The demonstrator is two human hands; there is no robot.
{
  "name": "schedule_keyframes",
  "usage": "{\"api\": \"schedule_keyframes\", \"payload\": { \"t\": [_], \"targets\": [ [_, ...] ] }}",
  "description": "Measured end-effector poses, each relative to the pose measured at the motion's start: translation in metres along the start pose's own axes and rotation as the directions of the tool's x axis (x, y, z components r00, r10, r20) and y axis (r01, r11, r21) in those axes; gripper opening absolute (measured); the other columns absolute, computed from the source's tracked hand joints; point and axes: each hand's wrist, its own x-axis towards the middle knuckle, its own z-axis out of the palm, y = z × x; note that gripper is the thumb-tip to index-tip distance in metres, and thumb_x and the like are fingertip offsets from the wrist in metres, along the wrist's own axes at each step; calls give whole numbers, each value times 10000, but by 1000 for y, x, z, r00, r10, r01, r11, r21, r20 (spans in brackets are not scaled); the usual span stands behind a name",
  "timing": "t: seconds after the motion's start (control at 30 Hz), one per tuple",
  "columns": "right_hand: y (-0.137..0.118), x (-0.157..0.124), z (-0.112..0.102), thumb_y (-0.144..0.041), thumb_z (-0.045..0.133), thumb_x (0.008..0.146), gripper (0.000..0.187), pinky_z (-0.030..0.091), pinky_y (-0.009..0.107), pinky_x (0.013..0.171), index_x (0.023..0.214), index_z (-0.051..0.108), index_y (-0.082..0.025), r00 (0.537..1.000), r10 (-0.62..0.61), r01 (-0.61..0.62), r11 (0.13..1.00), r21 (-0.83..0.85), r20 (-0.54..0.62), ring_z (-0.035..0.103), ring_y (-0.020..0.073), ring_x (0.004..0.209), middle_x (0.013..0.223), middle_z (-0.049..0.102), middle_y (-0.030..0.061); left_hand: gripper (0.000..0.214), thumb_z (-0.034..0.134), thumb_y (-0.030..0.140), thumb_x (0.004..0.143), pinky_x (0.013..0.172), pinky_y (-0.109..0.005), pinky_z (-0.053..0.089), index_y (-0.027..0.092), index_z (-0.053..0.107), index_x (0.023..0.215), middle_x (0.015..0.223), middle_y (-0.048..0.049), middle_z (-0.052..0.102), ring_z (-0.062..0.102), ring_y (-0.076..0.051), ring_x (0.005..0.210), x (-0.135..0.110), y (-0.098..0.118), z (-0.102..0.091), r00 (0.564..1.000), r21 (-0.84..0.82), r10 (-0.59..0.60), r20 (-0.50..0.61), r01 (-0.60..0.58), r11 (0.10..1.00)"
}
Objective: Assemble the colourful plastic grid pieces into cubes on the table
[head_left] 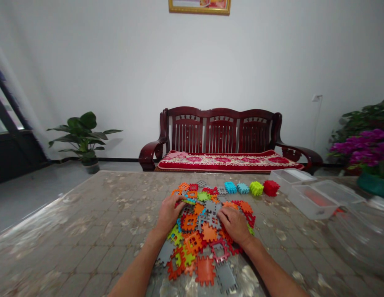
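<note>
A loose pile of flat plastic interlocking tiles with notched edges lies on the table, in orange, red, grey, green and blue. At its left edge my left hand [171, 211] is closed on a few green and blue interlocking tiles [189, 201], seen edge-on. My right hand [234, 222] rests at the pile's right side, its fingers curled at the edge of a grey interlocking tile [213, 207]. Its fingertips are partly hidden, so I cannot tell whether it grips that tile. Nearer to me lie an orange tile [205, 270] and a grey tile [226, 277].
Behind the pile stand neat stacks of blue [231, 187], light blue [242, 188], green [256, 188] and red tiles [271, 188]. Clear plastic boxes [312, 206] sit to the right, near purple flowers [370, 150]. A wooden bench [221, 132] stands beyond the patterned table [80, 231].
</note>
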Motion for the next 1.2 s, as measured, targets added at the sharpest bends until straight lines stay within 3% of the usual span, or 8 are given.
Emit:
{"api": "schedule_keyframes", "payload": {
  "t": [0.13, 0.27, 0.43, 0.57, 0.73, 0.87, 1.07, 1.2],
  "targets": [
    [1, 0, 1, -313, 459, 1010, 318, 372, 271, 744, 780, 657, -218, 1000, -6, 6, 1000, 0, -8, 622, 174, 813, 828, 699, 21, 195, 588, 295, 838, 884, -346, 530, 205, 744, 914, 939, -43, 775, 703, -217, 917, 1, -3, 2, 995, -112, -66, -73, 57, 992],
    [2, 0, 2, -306, 473, 1005, 301, 382, 271, 751, 791, 667, -220, 1000, -8, 8, 1000, 6, -7, 631, 176, 829, 848, 709, 22, 230, 586, 255, 831, 950, -353, 536, 229, 763, 976, 1012, -35, 791, 719, -211, 981, -1, 1, 5, 999, -198, 12, -39, -19, 980],
    [3, -1, 2, -300, 476, 1006, 300, 393, 272, 744, 787, 665, -220, 1000, -22, 22, 1000, 10, -22, 636, 178, 819, 837, 711, 21, 515, 571, 173, 831, 1030, -381, 516, 254, 634, 1336, 1172, -45, 767, 707, -201, 1086, -2, 3, 6, 995, -274, 76, 68, -55, 960],
    [7, -2, 0, -292, 446, 1019, 314, 410, 292, 779, 820, 676, -214, 992, -104, 104, 995, -3, -66, 635, 190, 831, 862, 721, 39, 493, 541, 186, 860, 1034, -378, 513, 200, 612, 1348, 1215, -77, 746, 695, -202, 1112, 0, -4, -5, 999, -253, -39, -10, 36, 967],
    [-8, -3, -16, -285, 492, 1002, 243, 415, 339, 846, 893, 695, -209, 967, -233, 235, 972, 8, -101, 624, 210, 868, 891, 725, 58, 377, 541, 230, 888, 1074, -380, 468, 179, 689, 1231, 1279, -92, 717, 650, -229, 1195, -3, -18, -27, 981, -22, -195, -5, 195, 981],
    [-50, -9, -27, -296, 626, 925, 112, 429, 333, 887, 988, 704, -247, 944, -329, 319, 932, 174, 33, 622, 202, 962, 987, 736, 30, 357, 553, 187, 867, 1063, -381, 464, 163, 712, 1186, 1260, -107, 727, 652, -243, 1187, -5, -33, -35, 962, 89, -272, 19, 269, 959],
    [-97, -23, -12, -307, 720, 804, 508, 342, 417, 1094, 1302, 624, -277, 820, -534, 473, 835, 280, 207, 513, 255, 1262, 1307, 674, 49, 319, 532, 227, 899, 1029, -364, 479, 175, 735, 1141, 1196, -100, 755, 667, -234, 1141, -18, -42, -28, 958, 124, -283, 38, 277, 953],
    [-101, -22, -4, -300, 704, 819, 481, 329, 422, 1104, 1294, 628, -280, 781, -556, 494, 829, 263, 285, 512, 255, 1252, 1271, 689, 46, 370, 448, 248, 955, 1073, -365, 445, 169, 714, 1199, 1262, -106, 725, 637, -225, 1197, -28, -40, -24, 964, 121, -264, 22, 260, 958]
  ]
}}
